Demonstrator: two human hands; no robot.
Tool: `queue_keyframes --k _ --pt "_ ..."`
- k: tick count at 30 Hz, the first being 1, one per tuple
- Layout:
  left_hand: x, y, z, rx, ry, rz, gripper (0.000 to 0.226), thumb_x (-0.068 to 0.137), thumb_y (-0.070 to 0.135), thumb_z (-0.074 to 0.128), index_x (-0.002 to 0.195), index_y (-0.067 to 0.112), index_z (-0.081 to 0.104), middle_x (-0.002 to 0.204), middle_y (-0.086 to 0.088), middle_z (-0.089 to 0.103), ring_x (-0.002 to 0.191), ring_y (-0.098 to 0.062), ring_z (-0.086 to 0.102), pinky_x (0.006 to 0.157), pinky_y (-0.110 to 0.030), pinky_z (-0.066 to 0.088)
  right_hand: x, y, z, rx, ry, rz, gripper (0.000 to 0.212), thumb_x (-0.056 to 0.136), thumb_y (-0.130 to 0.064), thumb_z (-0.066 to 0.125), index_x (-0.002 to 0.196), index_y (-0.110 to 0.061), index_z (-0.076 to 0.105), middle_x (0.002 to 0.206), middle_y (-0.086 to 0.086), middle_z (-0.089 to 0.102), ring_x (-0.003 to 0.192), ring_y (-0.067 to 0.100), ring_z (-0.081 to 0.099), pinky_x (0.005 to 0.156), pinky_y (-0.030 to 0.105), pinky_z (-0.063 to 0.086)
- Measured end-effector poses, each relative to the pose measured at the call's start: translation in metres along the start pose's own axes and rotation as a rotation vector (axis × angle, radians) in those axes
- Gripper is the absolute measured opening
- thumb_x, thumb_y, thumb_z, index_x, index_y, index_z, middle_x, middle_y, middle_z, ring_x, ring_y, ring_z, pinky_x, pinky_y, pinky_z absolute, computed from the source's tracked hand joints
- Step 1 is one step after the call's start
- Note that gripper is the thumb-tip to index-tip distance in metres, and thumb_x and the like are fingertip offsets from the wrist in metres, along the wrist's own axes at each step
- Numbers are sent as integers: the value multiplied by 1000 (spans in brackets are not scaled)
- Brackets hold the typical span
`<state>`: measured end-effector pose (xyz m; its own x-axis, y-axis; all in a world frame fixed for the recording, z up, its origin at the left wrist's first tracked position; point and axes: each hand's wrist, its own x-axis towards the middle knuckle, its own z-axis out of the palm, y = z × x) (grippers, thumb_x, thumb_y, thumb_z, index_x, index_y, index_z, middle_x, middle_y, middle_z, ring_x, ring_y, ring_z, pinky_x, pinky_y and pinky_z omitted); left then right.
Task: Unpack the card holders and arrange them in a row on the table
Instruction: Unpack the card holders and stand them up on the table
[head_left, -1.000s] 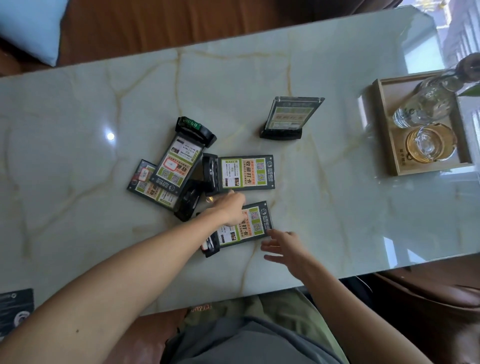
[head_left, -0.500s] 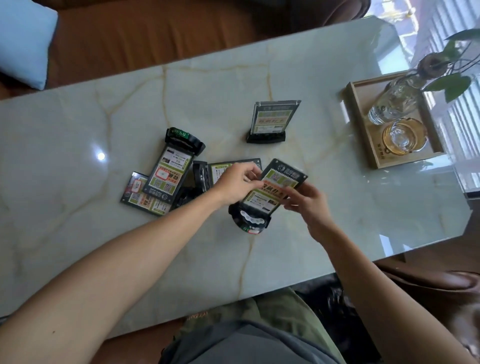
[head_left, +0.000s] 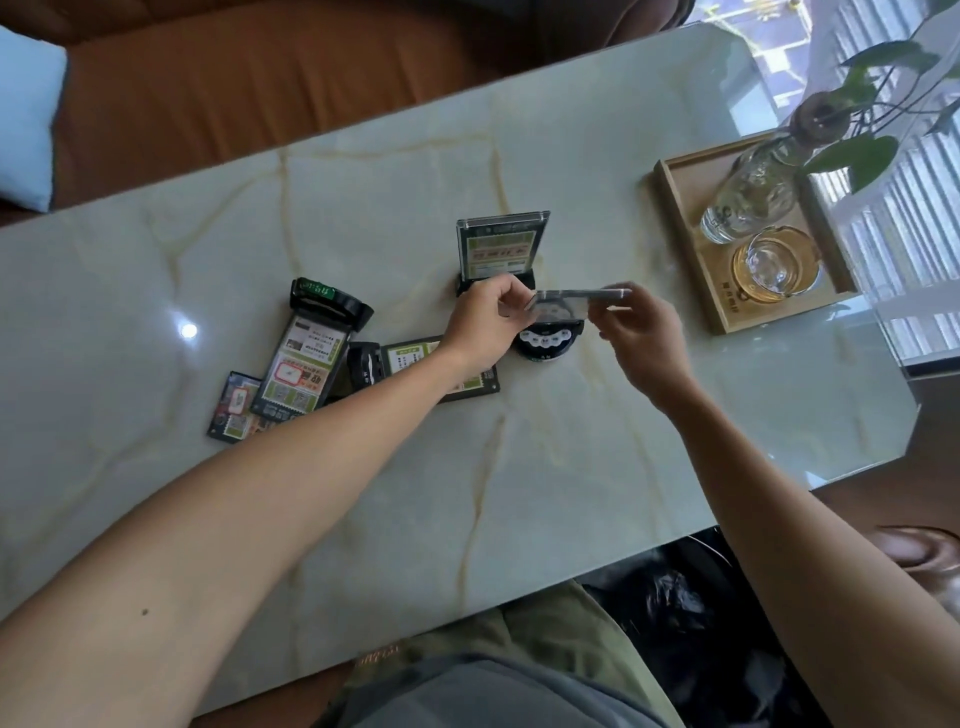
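Note:
Both hands hold one card holder (head_left: 551, 325) upright just in front of a standing card holder (head_left: 500, 252) on the marble table (head_left: 519, 467). My left hand (head_left: 485, 325) pinches the left end of its clear top edge, and my right hand (head_left: 641, 332) pinches the right end. Its round black base sits at or just above the tabletop. To the left lie three more card holders flat: one (head_left: 309, 358) on top of another (head_left: 236, 408), and one (head_left: 410, 364) partly hidden under my left forearm.
A wooden tray (head_left: 685, 244) at the right holds a glass bottle (head_left: 753, 200) with a plant and an amber glass dish (head_left: 776, 265). A brown sofa (head_left: 285, 78) with a pale blue cushion (head_left: 26, 114) runs behind the table. My lap is below the near edge.
I picked a card holder off the table with both hands, carried it right and away, and turned it upright in front of the standing one.

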<state>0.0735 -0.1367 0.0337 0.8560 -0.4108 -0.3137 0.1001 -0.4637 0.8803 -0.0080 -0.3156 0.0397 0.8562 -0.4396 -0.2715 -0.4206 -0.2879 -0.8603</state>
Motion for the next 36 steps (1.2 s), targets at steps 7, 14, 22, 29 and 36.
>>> queue_keyframes --k 7,14,22,29,36 --pt "7 -15 -8 -30 -40 -40 18 86 17 77 97 4 71 96 -5 74 90 -18 71 85 -25 55 2 10 12 43 13 45 16 93 -9 64 105 1 66 99 8 72 78 5 68 72 38 57" --pt "9 -63 -43 445 -119 -190 49 90 23 70 135 16 55 140 -6 57 128 -23 54 109 -38 43 -30 49 59 180 -19 483 5 91 -16 64 91 -13 60 91 13 65 76 20 65 70 37 51" --pt "-7 -102 -72 718 -206 -205 51 87 12 67 136 13 53 137 -8 54 127 -30 51 108 -48 41 -72 59 139 458 -427 780 14 90 -13 62 98 -7 72 91 10 76 83 22 74 75 33 57" --pt "-17 -111 -84 636 -197 -185 29 92 8 61 120 13 65 123 -8 60 112 -26 59 97 -43 51 -78 41 178 801 -331 882 27 94 -13 63 117 1 63 97 13 74 94 26 75 74 33 58" --pt "-27 -102 -108 412 -83 -149 17 94 17 65 111 17 70 106 3 71 97 -17 66 86 -36 57 -58 12 168 469 -217 552 18 99 -11 57 113 -4 66 98 15 75 74 19 70 77 35 59"
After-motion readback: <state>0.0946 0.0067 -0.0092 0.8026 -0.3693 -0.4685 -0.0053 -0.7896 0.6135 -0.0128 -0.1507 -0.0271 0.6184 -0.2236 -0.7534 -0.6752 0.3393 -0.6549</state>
